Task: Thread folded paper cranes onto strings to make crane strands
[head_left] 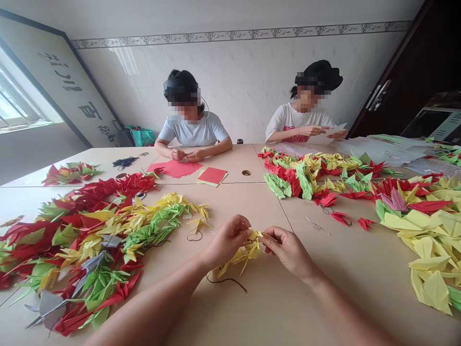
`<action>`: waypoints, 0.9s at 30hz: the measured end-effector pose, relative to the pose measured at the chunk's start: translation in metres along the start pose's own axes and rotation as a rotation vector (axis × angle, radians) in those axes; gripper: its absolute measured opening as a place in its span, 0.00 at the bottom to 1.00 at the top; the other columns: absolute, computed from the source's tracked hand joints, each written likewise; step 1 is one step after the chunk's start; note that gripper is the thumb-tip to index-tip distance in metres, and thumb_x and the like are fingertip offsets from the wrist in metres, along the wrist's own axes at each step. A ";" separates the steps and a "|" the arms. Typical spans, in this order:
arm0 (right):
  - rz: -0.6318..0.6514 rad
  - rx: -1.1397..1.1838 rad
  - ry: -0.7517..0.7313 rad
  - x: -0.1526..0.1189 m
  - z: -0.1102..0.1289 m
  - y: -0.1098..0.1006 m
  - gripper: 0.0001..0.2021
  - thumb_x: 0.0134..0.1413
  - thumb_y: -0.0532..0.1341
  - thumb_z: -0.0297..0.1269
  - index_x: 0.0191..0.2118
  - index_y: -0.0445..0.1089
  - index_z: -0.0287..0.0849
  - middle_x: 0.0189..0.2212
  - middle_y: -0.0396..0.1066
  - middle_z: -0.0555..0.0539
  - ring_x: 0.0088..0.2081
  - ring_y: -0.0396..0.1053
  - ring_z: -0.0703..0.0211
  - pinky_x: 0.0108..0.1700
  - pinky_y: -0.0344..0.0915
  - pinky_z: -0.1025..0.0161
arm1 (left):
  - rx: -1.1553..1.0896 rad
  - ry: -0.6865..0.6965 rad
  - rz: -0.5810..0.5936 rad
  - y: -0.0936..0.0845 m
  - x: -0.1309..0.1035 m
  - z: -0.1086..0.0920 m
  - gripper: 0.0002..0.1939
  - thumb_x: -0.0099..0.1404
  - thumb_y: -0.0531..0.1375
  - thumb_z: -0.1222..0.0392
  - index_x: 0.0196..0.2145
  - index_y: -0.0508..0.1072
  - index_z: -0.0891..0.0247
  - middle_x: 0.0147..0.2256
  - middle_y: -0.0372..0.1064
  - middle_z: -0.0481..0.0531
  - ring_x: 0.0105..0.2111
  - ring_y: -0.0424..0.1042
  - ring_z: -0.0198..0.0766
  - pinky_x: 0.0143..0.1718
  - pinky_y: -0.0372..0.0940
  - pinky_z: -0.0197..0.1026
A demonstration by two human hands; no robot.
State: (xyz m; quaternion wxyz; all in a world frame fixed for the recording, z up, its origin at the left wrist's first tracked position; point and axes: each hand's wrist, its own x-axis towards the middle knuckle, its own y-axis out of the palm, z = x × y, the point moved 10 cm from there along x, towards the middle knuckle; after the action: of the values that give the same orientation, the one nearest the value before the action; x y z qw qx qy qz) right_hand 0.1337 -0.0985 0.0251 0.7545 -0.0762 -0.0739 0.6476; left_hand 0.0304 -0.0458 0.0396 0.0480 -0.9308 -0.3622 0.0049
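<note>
At the middle of the table, my left hand (pixel 230 240) and my right hand (pixel 286 247) pinch the top of a short string of yellow paper cranes (pixel 247 253) from either side. My left thumb and fingers press on its left end, while my right fingertips close on its right end. Folded yellow points fan downward between the hands. Below them, a dark cord (pixel 230 279) curls out onto the tabletop. Just left of my left hand lies a single yellow folded piece (pixel 200 223) with a loop of black thread.
Heaps of strung red, green, yellow and grey cranes (pixel 108 250) cover the left side; more yellow cranes (pixel 428 240) lie right. A metal needle-like tool (pixel 318 226) rests nearby. Two people sit opposite: one folds beside red paper squares (pixel 215 176), another holds a white sheet (pixel 327 134).
</note>
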 end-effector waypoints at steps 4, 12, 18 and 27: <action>-0.029 0.072 0.041 0.000 -0.004 -0.003 0.16 0.51 0.58 0.50 0.29 0.68 0.40 0.20 0.64 0.53 0.24 0.59 0.64 0.28 0.57 0.67 | 0.066 -0.018 0.079 0.008 -0.003 0.000 0.18 0.58 0.58 0.52 0.42 0.59 0.62 0.31 0.66 0.50 0.30 0.64 0.32 0.28 0.58 0.34; -0.046 0.158 0.067 0.001 -0.009 -0.003 0.13 0.51 0.59 0.47 0.30 0.67 0.40 0.22 0.67 0.52 0.25 0.62 0.65 0.27 0.58 0.67 | 0.081 -0.026 0.127 0.012 -0.005 0.002 0.18 0.56 0.60 0.55 0.41 0.58 0.61 0.37 0.67 0.54 0.39 0.67 0.39 0.33 0.61 0.37; -0.138 0.146 0.078 0.002 -0.011 -0.016 0.14 0.49 0.60 0.48 0.29 0.67 0.40 0.24 0.69 0.50 0.24 0.64 0.65 0.25 0.58 0.68 | 0.154 -0.041 0.082 0.006 -0.004 0.004 0.22 0.54 0.62 0.56 0.44 0.59 0.59 0.38 0.62 0.52 0.40 0.65 0.38 0.35 0.61 0.37; -0.077 0.239 0.087 0.003 -0.012 -0.010 0.15 0.50 0.60 0.46 0.37 0.68 0.39 0.28 0.70 0.48 0.26 0.66 0.64 0.25 0.59 0.68 | 0.048 -0.018 0.048 0.005 -0.001 0.005 0.16 0.56 0.60 0.53 0.35 0.58 0.62 0.32 0.61 0.49 0.32 0.64 0.32 0.33 0.59 0.35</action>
State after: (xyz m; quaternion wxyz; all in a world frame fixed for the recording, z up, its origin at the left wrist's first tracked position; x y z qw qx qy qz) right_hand 0.1460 -0.0975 0.0155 0.7851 -0.0109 0.0337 0.6184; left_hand 0.0327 -0.0499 0.0341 0.0671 -0.9377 -0.3401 0.0231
